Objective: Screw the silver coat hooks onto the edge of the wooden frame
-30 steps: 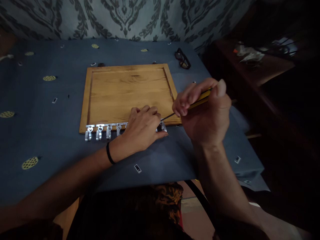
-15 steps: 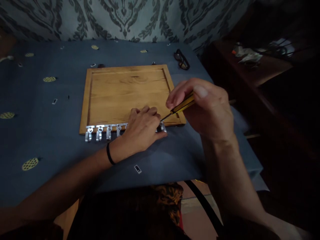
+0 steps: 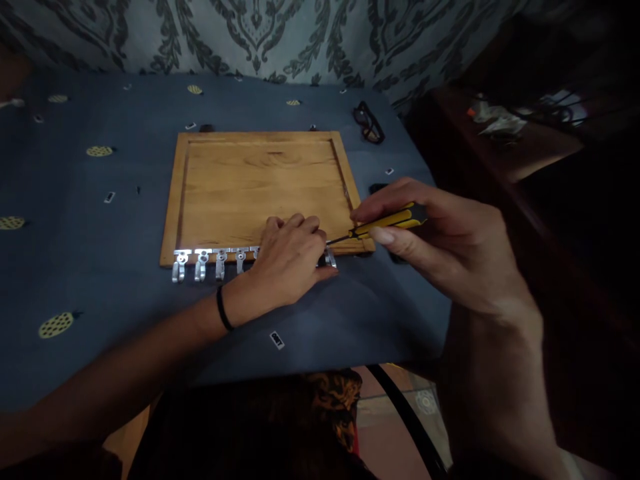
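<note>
Over blue cloth (image 3: 100,267), right hand (image 3: 450,250) angles screwdriver (image 3: 385,223) leftward.

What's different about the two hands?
The left hand lies knuckles-up on the metal hook rail at the wooden board's near edge, while the right hand pinches a yellow-and-black screwdriver. The left wrist wears a black band; the right wrist is bare. Both hands come together at the rail's right end.

I can read no text here. The small white tags (image 3: 277,340) on the blue cloth (image 3: 125,287) carry dark marks, too small and blurred for me to decipher.
</note>
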{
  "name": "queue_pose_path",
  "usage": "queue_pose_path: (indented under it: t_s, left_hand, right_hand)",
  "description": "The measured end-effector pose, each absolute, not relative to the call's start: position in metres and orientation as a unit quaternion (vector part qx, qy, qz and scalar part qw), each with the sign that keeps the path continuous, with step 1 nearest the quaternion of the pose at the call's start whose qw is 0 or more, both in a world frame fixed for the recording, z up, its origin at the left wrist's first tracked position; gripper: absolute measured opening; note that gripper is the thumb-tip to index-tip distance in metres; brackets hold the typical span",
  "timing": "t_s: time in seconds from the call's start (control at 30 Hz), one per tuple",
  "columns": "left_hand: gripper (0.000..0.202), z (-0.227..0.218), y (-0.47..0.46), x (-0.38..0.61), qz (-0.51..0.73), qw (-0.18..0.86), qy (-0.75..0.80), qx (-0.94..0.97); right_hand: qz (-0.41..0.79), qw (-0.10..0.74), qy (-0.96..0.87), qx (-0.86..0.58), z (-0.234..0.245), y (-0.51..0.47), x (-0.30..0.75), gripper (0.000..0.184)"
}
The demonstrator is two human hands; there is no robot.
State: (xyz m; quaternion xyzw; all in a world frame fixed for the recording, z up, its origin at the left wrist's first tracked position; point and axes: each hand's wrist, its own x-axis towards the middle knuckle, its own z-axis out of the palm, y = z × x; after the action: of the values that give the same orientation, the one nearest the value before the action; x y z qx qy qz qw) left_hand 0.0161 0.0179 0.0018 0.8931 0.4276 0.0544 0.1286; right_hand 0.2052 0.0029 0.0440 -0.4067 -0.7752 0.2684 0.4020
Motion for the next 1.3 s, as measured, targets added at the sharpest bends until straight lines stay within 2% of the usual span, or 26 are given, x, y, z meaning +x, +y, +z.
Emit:
queue_pose_path:
  t_s: [0.1, 0.2, 0.33, 0.47, 0.9, 1.07, 1.3]
  left_hand:
    - [0.036, -0.001, 0.018, 0.015, 0.064, 0.119, 0.426, 0.894]
    - [0.035, -0.003, 0.017, 0.015, 0.078, 0.109, 0.423, 0.896]
    - [0.037, -0.003, 0.018, 0.015, 0.072, 0.119, 0.424, 0.895]
    - [0.04, -0.002, 0.017, 0.016, 0.065, 0.131, 0.428, 0.892]
    - [0.038, -0.003, 0.017, 0.016, 0.066, 0.121, 0.428, 0.893]
    - [0.038, -0.004, 0.017, 0.016, 0.079, 0.113, 0.429, 0.893]
    - [0.037, -0.001, 0.019, 0.016, 0.058, 0.136, 0.432, 0.889]
  right_hand:
    - [0.25, 0.39, -0.777, -0.426, 0.044, 0.0, 0.207, 0.01]
    - [0.202, 0.418, -0.768, -0.441, 0.038, 0.0, 0.204, 0.007]
    - [0.121, 0.468, -0.741, -0.466, 0.029, 0.001, 0.196, 0.012]
    - [0.071, 0.462, -0.733, -0.494, 0.025, 0.0, 0.189, 0.015]
    - [0.027, 0.474, -0.716, -0.511, 0.022, 0.002, 0.182, 0.02]
    - [-0.032, 0.534, -0.687, -0.492, 0.011, -0.001, 0.18, 0.019]
    - [-0.079, 0.646, -0.565, -0.508, 0.021, -0.002, 0.176, 0.041]
